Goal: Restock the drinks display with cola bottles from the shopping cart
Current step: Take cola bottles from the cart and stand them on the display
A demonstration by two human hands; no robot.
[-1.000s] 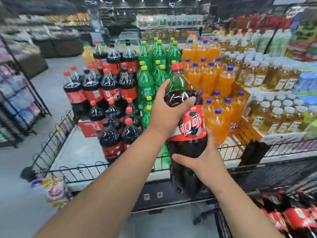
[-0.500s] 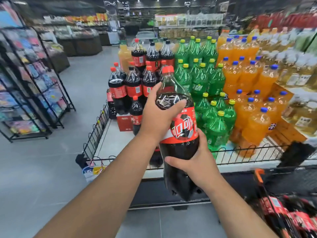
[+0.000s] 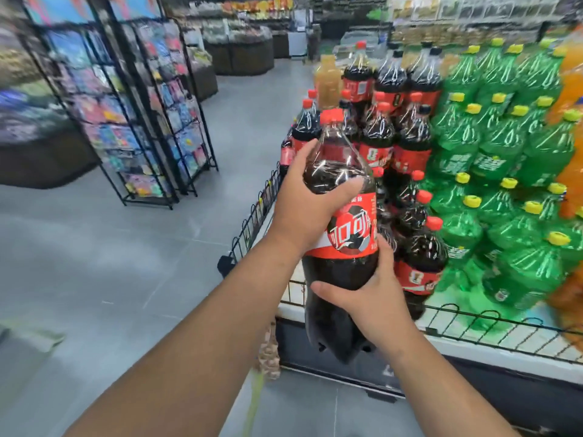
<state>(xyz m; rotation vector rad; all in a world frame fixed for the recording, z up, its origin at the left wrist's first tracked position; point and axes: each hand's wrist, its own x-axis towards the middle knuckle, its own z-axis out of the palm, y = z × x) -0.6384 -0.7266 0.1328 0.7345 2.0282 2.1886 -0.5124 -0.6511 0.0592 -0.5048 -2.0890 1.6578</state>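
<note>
1. Carrying one cola bottle [image 3: 339, 269] to the display [image 3: 473, 326] is, as I judge, the step in hand. The bottle is in the air, almost upright, in front of the display's left corner. Its base hangs lower than the wire rail [image 3: 511, 329] and has not passed over it.
2. Both hands are clamped on this one bottle, and they are apart, one above the other. The left hand [image 3: 307, 200] wraps the shoulder of the bottle below the red cap [image 3: 331, 116], with the thumb lying across the front just above the label [image 3: 347, 234]. The right hand [image 3: 366, 298] grips the lower body under the label, with the thumb across the front and the fingers round the right side.
3. Both forearms are stretched forward. The left comes from the lower left and the right from the lower right.
4. The next move probably calls for lifting the bottle higher, so that its base clears the rail. It would then be set down standing beside the cola stack [image 3: 413, 143].
5. The free place is partly hidden behind the bottle, so I cannot tell how wide it is.
6. The green bottles [image 3: 504, 152] stand just beside the stack. The cart is not in view.
</note>
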